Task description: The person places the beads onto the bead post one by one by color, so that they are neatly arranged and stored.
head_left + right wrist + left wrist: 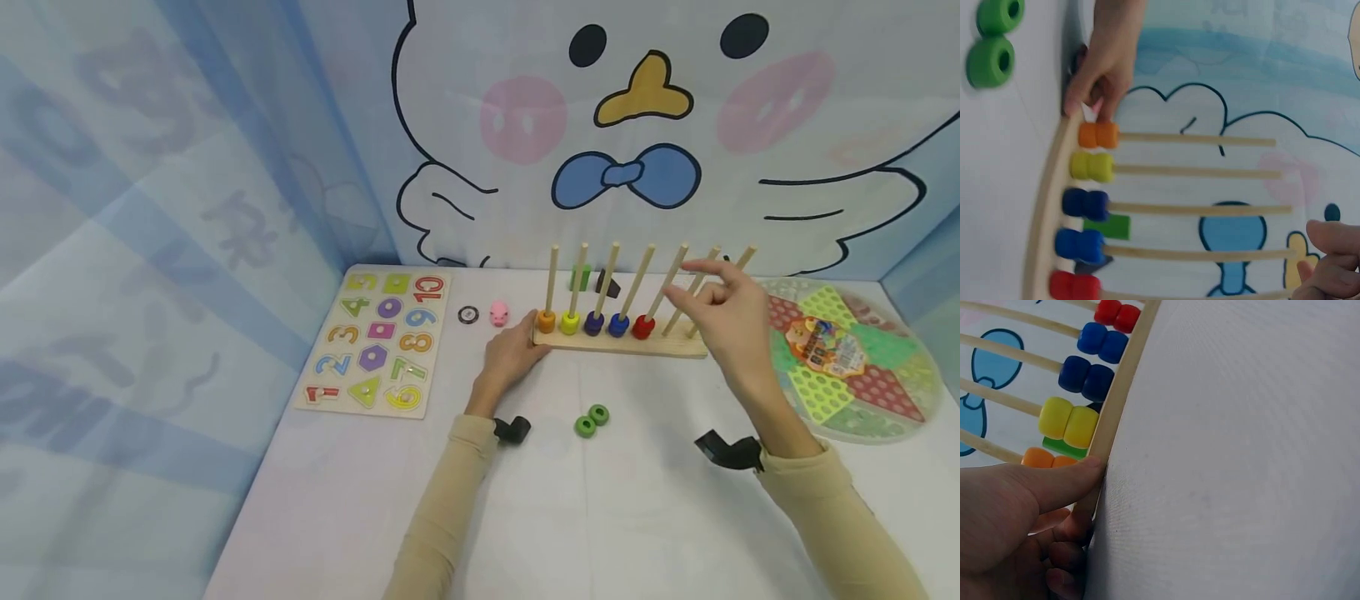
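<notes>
My left hand (513, 354) grips the left end of a wooden peg rack (622, 343), thumb pressed on the base's front edge in the left wrist view. Upright pegs rise from the base. Pairs of orange beads (1099, 135), yellow beads (1067, 422), dark blue beads (1086, 378), blue beads (1102, 342) and red beads (643, 327) sit low on separate pegs. My right hand (731, 321) is raised at the upper part of the red beads' peg, thumb and index finger apart with no bead between them. Two green beads (592, 421) lie on the table in front of the rack.
A number puzzle board (375, 342) lies at left, with a black-and-white disc (468, 315) and a pink pig toy (498, 313) beside it. Behind the rack are a green block (581, 277) and a dark piece (608, 285). A round game board (892, 367) lies at right.
</notes>
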`<move>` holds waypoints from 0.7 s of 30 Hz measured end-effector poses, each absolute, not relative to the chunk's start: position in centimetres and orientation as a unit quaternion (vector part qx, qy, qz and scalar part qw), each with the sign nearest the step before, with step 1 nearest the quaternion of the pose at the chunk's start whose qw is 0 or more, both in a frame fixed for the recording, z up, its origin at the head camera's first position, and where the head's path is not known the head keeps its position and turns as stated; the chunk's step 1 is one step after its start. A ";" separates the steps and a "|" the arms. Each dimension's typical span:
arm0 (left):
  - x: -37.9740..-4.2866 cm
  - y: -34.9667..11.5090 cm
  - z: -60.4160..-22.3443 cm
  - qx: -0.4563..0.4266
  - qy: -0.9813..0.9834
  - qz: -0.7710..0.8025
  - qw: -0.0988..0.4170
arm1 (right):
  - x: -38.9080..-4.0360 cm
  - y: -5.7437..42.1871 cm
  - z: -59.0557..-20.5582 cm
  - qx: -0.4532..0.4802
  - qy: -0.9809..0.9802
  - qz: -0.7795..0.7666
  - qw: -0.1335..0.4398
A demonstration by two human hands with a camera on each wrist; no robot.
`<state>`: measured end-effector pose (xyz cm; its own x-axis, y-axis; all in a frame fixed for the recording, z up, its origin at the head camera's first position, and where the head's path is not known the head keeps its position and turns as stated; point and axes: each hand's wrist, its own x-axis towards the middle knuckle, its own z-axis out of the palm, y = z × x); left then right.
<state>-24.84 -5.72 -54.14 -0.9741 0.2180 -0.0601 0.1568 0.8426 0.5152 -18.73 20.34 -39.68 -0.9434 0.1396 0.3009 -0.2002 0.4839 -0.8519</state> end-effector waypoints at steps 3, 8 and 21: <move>-24.9 -5.7 -54.0 0.093 0.959 0.261 0.059 | -17.3 19.4 -42.1 0.021 -0.855 0.508 0.100; -25.0 -5.7 -53.9 0.092 0.959 0.262 0.060 | -15.4 18.0 -46.8 0.014 -0.857 0.513 -0.044; -24.9 -5.6 -54.2 0.090 0.957 0.268 0.064 | -13.3 16.8 -52.7 0.052 -0.850 0.489 -0.187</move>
<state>-24.89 -5.62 -54.18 -0.9756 0.2062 -0.0754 0.1371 0.8402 0.5246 -13.32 16.84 -52.72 -0.9249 -0.2708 -0.2669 0.0948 0.5157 -0.8515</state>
